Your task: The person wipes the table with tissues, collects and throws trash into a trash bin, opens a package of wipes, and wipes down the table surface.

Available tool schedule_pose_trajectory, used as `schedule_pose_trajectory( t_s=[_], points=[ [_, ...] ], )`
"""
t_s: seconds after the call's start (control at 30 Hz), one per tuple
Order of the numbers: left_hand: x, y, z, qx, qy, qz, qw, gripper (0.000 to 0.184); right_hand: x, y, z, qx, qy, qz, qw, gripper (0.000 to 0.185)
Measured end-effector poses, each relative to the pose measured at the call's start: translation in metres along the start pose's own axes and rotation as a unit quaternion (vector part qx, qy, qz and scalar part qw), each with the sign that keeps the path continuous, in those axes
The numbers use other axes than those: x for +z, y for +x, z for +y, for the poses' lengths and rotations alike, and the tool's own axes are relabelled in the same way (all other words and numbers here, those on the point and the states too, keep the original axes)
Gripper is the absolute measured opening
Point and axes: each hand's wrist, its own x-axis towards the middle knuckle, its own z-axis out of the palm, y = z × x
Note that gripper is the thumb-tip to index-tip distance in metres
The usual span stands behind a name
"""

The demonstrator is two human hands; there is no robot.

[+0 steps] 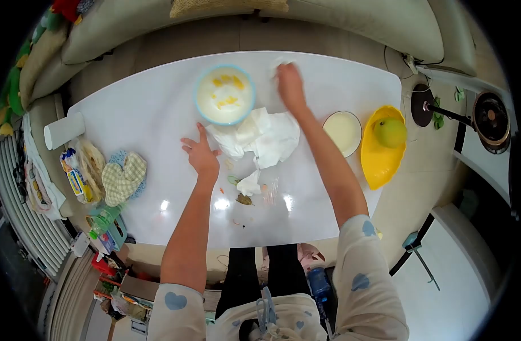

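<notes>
My left hand point(202, 154) is open on the white table, fingers spread, just below a blue-rimmed bowl point(208, 111) and left of a heap of crumpled white tissues point(269, 136). The bowl holds something white with yellow pieces. Toward the far edge, my right hand point(290, 88) is closed and pressed down on the tabletop. A bit of white tissue point(276, 63) shows at its fingertips, partly hidden by them. Nearer my body, a smaller crumpled tissue point(249, 184) lies among scraps, including a brownish leaf-like piece point(244, 199).
On the right are a round cream-coloured dish point(342, 133) and a yellow leaf-shaped tray point(379, 165) with a green fruit point(390, 132). The left side of the table point(164, 128) holds a white roll point(64, 131), packaged goods point(81, 170), a checked heart-shaped cloth item point(124, 179) and a green bottle point(105, 219).
</notes>
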Motion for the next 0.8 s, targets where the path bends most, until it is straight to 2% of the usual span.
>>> schedule_pose_trajectory(
  t_s=[0.03,0.17,0.23,0.3,0.33,0.4,0.43,0.47,0.5,0.53,0.57,0.63,0.7,0.77,0.8],
  points=[
    [0.0,0.001,0.001,-0.004,-0.007,0.002,1.0,0.092,-0.003,-0.015,-0.016,-0.001,0.018,-0.086,0.996,0.015],
    [-0.009,-0.001,0.006,-0.012,-0.015,-0.009,1.0,0.091,-0.019,-0.038,-0.017,-0.034,0.097,-0.083,0.991,0.012],
    [-0.009,-0.001,0.006,-0.025,-0.009,-0.028,0.999,0.091,-0.024,-0.016,0.015,0.01,0.025,0.011,1.0,0.009],
    [-0.011,-0.001,0.008,-0.033,-0.012,-0.032,0.999,0.091,-0.029,0.017,0.027,0.156,-0.005,0.061,0.986,0.007],
    [-0.012,0.0,0.007,-0.034,-0.015,-0.038,0.999,0.092,-0.021,0.027,0.023,0.154,-0.003,0.059,0.986,0.007],
    [-0.01,-0.001,0.005,-0.037,-0.008,-0.041,0.998,0.093,-0.001,0.033,0.006,0.086,0.004,0.139,0.987,0.009],
    [-0.01,0.0,0.007,-0.033,-0.004,-0.039,0.999,0.093,0.01,0.027,-0.007,0.063,-0.007,0.082,0.995,0.009],
    [-0.009,0.002,0.008,-0.031,-0.009,-0.04,0.999,0.093,0.013,0.015,-0.016,-0.03,0.006,0.002,1.0,0.009],
    [-0.007,0.002,0.006,-0.037,-0.004,-0.037,0.999,0.094,0.018,0.0,-0.024,-0.041,-0.003,-0.07,0.997,0.01],
    [-0.006,0.002,0.007,-0.042,0.001,-0.034,0.999,0.095,0.012,-0.015,-0.032,-0.052,0.083,-0.058,0.993,0.01],
    [-0.006,0.001,0.009,-0.037,-0.005,-0.035,0.999,0.095,0.005,-0.014,-0.024,-0.053,0.076,-0.056,0.994,0.01],
    [-0.009,0.002,0.012,-0.071,-0.023,-0.041,0.996,0.097,-0.009,-0.018,0.014,-0.033,0.002,-0.041,0.999,0.011],
    [-0.004,0.005,0.008,-0.051,0.013,-0.031,0.998,0.098,-0.032,-0.001,0.068,0.021,-0.093,-0.024,0.995,0.011],
    [-0.003,0.004,0.006,-0.043,-0.003,-0.03,0.999,0.098,-0.059,0.02,0.068,0.179,-0.086,0.027,0.98,0.01],
    [-0.003,0.003,0.005,-0.043,0.0,-0.032,0.999,0.098,-0.053,0.023,0.063,0.155,-0.108,0.053,0.981,0.01]
  ],
)
